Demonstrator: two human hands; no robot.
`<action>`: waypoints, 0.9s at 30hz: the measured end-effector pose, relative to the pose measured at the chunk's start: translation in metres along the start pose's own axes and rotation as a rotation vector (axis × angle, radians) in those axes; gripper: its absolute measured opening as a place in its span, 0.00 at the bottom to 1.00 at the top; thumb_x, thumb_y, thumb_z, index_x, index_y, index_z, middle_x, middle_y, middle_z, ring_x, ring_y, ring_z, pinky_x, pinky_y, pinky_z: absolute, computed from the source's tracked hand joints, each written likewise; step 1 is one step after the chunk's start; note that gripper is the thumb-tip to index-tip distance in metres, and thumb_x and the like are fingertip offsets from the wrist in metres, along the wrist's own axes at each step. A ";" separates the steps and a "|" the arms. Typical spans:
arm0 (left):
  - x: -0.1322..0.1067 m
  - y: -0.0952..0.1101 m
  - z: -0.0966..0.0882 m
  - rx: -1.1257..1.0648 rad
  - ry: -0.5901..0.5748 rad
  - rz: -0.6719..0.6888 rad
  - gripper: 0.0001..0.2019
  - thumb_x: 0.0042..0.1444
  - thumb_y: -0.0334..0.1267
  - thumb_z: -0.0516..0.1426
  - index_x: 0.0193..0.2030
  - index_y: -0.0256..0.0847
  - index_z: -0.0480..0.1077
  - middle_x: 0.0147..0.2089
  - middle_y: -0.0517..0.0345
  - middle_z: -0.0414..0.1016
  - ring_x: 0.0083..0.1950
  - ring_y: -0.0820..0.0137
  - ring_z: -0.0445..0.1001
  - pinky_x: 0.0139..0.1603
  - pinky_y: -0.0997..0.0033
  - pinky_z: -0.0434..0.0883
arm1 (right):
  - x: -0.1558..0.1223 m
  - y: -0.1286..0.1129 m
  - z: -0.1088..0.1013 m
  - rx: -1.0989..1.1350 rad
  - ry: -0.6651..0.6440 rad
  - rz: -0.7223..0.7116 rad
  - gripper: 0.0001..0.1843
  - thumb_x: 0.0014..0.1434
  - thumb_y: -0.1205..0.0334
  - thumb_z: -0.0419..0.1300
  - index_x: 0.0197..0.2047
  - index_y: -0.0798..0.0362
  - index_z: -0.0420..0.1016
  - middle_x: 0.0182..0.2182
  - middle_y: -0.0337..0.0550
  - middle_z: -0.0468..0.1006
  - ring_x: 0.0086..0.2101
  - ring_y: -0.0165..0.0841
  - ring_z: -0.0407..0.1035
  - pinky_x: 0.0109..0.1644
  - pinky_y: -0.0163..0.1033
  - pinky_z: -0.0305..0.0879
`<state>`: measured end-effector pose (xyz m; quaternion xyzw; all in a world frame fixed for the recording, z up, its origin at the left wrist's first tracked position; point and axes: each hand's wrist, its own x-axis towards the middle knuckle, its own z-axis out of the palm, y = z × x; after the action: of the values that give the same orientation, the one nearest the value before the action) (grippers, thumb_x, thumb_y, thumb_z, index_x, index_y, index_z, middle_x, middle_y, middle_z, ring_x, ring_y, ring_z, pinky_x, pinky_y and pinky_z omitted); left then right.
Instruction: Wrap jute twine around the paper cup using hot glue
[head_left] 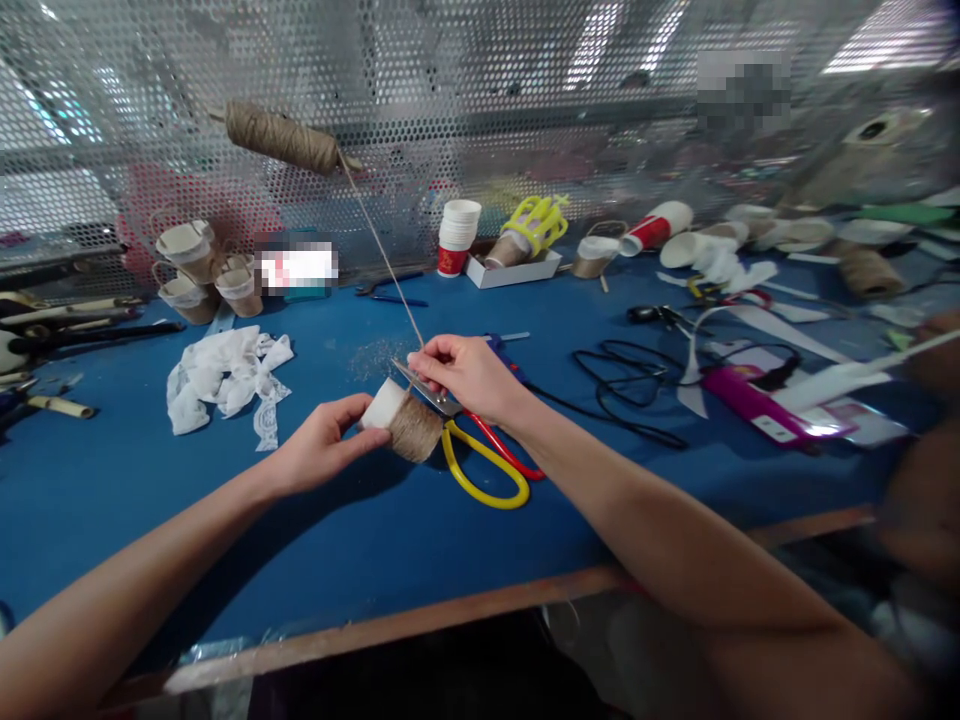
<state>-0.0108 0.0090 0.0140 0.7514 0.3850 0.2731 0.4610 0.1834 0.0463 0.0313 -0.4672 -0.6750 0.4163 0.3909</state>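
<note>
My left hand [335,440] grips the white end of a paper cup [384,405] tilted on its side, with brown twine [417,428] wound round its other part. Fingertips of my right hand [457,372] pinch a strand of twine [382,252] beside the cup. That strand runs up, taut, to a twine spool [281,138] on a rod at the mesh wall. Scissors with one yellow handle [487,490] and one red handle lie under my right hand, their blades pointing past the cup. Whether the right hand touches the blades I cannot tell.
White lace [221,380] lies crumpled at left, with twine-wrapped cups [196,270] behind it. Stacked cups [459,238] and a white box [516,272] stand at the back. A black cord [630,385] and a purple package [772,405] are at right, near another person's blurred arm [926,480].
</note>
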 end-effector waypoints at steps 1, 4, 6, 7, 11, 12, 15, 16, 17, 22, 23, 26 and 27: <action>0.000 0.000 0.000 -0.002 -0.002 0.002 0.09 0.54 0.39 0.53 0.35 0.34 0.65 0.32 0.58 0.66 0.34 0.72 0.64 0.37 0.72 0.63 | 0.000 0.001 0.000 -0.007 -0.002 0.001 0.12 0.52 0.57 0.56 0.24 0.55 0.64 0.17 0.34 0.65 0.19 0.23 0.59 0.23 0.31 0.56; -0.001 0.002 0.000 -0.008 -0.002 0.018 0.09 0.54 0.39 0.53 0.35 0.35 0.65 0.32 0.58 0.66 0.34 0.72 0.64 0.37 0.72 0.63 | -0.001 0.002 0.002 -0.030 -0.010 0.000 0.12 0.52 0.56 0.56 0.24 0.55 0.64 0.17 0.35 0.65 0.19 0.23 0.59 0.22 0.31 0.56; -0.002 0.003 0.000 -0.005 0.001 0.031 0.08 0.54 0.39 0.53 0.36 0.35 0.65 0.32 0.58 0.66 0.34 0.72 0.64 0.36 0.73 0.63 | -0.002 0.002 0.003 -0.039 -0.020 0.004 0.12 0.52 0.57 0.56 0.24 0.55 0.64 0.17 0.34 0.65 0.19 0.24 0.59 0.23 0.31 0.56; -0.002 0.003 0.000 -0.003 0.004 0.038 0.08 0.54 0.39 0.53 0.36 0.34 0.66 0.32 0.58 0.66 0.33 0.72 0.64 0.36 0.73 0.63 | -0.002 0.002 0.004 -0.042 -0.026 0.004 0.12 0.52 0.57 0.56 0.24 0.55 0.63 0.17 0.35 0.65 0.19 0.24 0.59 0.23 0.32 0.56; -0.003 0.004 0.000 0.005 0.036 0.054 0.08 0.53 0.38 0.54 0.34 0.34 0.66 0.30 0.59 0.66 0.31 0.73 0.63 0.33 0.75 0.62 | -0.004 0.003 0.005 -0.076 -0.042 -0.030 0.12 0.53 0.56 0.55 0.24 0.55 0.63 0.18 0.35 0.65 0.21 0.25 0.59 0.24 0.33 0.55; -0.003 0.005 0.000 0.007 0.043 0.062 0.08 0.53 0.38 0.54 0.34 0.34 0.66 0.30 0.59 0.67 0.31 0.73 0.63 0.32 0.75 0.62 | -0.005 0.004 0.006 -0.089 -0.039 -0.039 0.12 0.53 0.56 0.55 0.24 0.55 0.63 0.19 0.35 0.65 0.21 0.25 0.58 0.24 0.33 0.54; -0.004 0.005 0.001 0.020 0.046 0.085 0.08 0.54 0.38 0.53 0.36 0.34 0.66 0.31 0.57 0.68 0.31 0.73 0.64 0.33 0.74 0.63 | -0.008 0.004 0.007 -0.108 -0.025 -0.051 0.12 0.54 0.56 0.54 0.25 0.54 0.62 0.19 0.34 0.63 0.21 0.25 0.56 0.24 0.33 0.53; -0.004 0.005 0.001 0.026 0.046 0.091 0.08 0.54 0.37 0.53 0.37 0.34 0.66 0.32 0.57 0.69 0.32 0.73 0.64 0.33 0.74 0.63 | -0.009 0.004 0.007 -0.109 -0.023 -0.049 0.12 0.54 0.56 0.54 0.25 0.54 0.62 0.20 0.34 0.63 0.21 0.25 0.56 0.25 0.33 0.52; -0.005 0.005 0.002 0.032 0.047 0.097 0.08 0.54 0.37 0.53 0.37 0.34 0.66 0.33 0.56 0.69 0.33 0.72 0.65 0.34 0.74 0.63 | -0.010 0.004 0.007 -0.113 -0.021 -0.047 0.12 0.55 0.56 0.53 0.25 0.54 0.62 0.20 0.34 0.63 0.22 0.25 0.56 0.25 0.33 0.52; -0.004 0.002 0.004 0.087 0.051 0.156 0.08 0.55 0.36 0.53 0.37 0.34 0.67 0.38 0.52 0.69 0.38 0.69 0.66 0.42 0.71 0.64 | -0.015 0.002 0.008 -0.191 -0.058 -0.037 0.12 0.58 0.58 0.48 0.25 0.53 0.58 0.22 0.35 0.62 0.24 0.27 0.57 0.28 0.35 0.53; -0.004 0.001 0.004 0.097 0.046 0.165 0.07 0.55 0.36 0.53 0.36 0.34 0.67 0.38 0.52 0.69 0.38 0.69 0.66 0.42 0.70 0.64 | -0.015 0.003 0.009 -0.207 -0.067 -0.035 0.12 0.59 0.58 0.47 0.26 0.52 0.57 0.22 0.36 0.62 0.24 0.28 0.58 0.28 0.35 0.53; -0.003 0.000 0.004 0.113 0.026 0.194 0.07 0.55 0.35 0.53 0.37 0.34 0.67 0.38 0.52 0.69 0.38 0.69 0.67 0.42 0.70 0.65 | -0.017 0.006 0.010 -0.244 -0.073 -0.037 0.12 0.60 0.57 0.45 0.26 0.52 0.56 0.22 0.35 0.62 0.25 0.28 0.58 0.29 0.36 0.53; -0.003 0.000 0.004 0.115 0.019 0.203 0.07 0.55 0.35 0.53 0.38 0.34 0.67 0.39 0.51 0.70 0.39 0.69 0.67 0.42 0.70 0.65 | -0.017 0.007 0.011 -0.255 -0.068 -0.042 0.12 0.60 0.57 0.45 0.26 0.52 0.56 0.22 0.35 0.62 0.24 0.28 0.58 0.29 0.36 0.53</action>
<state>-0.0092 0.0047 0.0123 0.8091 0.3263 0.3032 0.3834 0.1802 0.0290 0.0190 -0.4846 -0.7449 0.3345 0.3136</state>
